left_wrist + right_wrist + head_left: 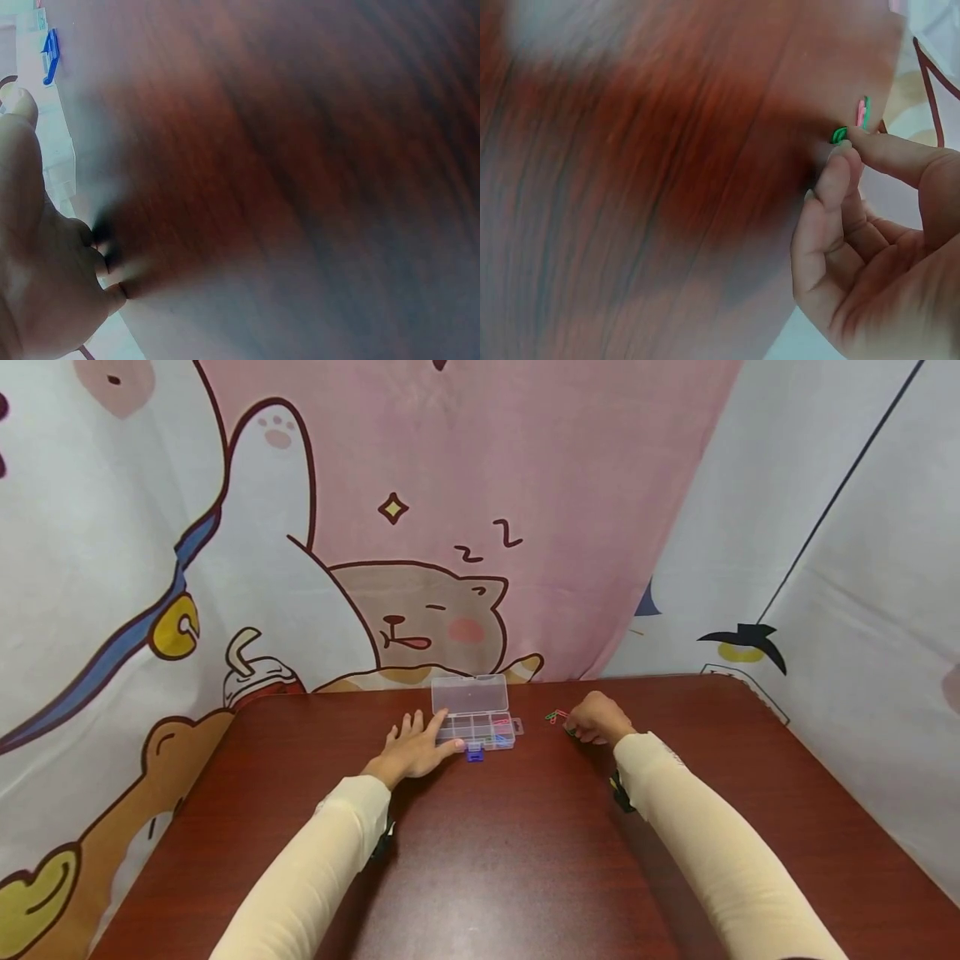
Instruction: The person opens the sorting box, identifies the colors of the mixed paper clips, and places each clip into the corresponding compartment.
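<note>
A clear plastic compartment box (455,732) stands near the table's far edge, its lid (469,696) raised at the back. Pink clips (501,722) and blue clips (500,740) lie in its right-hand compartments. My left hand (414,752) is spread with straight fingers at the box's left side, thumb and index finger against it. To the right of the box, my right hand (597,720) pinches a green paper clip (839,135) between thumb and index finger, low over the table. Just beyond the fingertips lie a few loose pink and green paper clips (862,112).
A blue latch (475,755) sticks out from the box's front, and a clear hanging tab (517,727) from its right side. The dark reddish wooden table (495,860) ends at a printed cartoon curtain (585,527) behind the box.
</note>
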Demonstrator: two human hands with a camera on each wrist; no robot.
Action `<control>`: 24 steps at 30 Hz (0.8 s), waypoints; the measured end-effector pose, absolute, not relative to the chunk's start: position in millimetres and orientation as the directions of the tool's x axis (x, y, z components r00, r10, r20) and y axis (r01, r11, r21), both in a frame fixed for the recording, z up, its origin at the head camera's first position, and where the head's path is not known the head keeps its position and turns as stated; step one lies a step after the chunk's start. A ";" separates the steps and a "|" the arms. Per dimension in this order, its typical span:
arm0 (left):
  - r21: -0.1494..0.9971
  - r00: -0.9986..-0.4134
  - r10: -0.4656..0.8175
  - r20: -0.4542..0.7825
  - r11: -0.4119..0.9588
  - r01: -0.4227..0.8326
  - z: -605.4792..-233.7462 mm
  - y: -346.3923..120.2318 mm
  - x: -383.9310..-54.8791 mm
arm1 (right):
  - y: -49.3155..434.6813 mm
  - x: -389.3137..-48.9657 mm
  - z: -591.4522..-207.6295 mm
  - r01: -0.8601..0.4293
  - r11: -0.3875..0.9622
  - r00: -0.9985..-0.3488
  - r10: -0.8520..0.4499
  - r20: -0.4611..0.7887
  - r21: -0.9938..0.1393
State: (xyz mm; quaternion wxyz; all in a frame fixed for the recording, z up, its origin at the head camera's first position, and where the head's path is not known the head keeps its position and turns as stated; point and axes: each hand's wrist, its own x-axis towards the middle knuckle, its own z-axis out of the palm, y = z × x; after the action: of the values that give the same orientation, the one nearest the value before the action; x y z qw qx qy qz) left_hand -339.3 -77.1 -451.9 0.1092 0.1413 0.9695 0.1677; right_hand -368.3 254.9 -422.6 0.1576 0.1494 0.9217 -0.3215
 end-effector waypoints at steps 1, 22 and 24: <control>0.358 -0.936 0.311 -0.164 0.903 0.237 -452.1 -77.5 -339.0 | 253.6 -367.8 -422.0 0.366 0.780 -0.910 0.185 -0.372 -0.508; 0.355 -0.938 0.300 -0.172 0.907 0.225 -453.3 -78.8 -340.7 | 231.9 -375.3 -421.3 0.352 0.898 -0.913 0.268 -0.306 -0.263; 0.352 -0.937 0.301 -0.177 0.908 0.225 -453.8 -78.6 -339.8 | 231.8 -374.7 -421.3 0.359 0.895 -0.909 0.270 -0.318 -0.265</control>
State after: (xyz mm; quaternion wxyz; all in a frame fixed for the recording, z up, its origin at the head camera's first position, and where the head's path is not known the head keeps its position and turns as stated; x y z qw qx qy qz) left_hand -339.8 -78.6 -453.8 0.1142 0.1355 0.9701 0.1657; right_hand -374.7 231.8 -421.3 0.1380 0.1630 0.9636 -0.1609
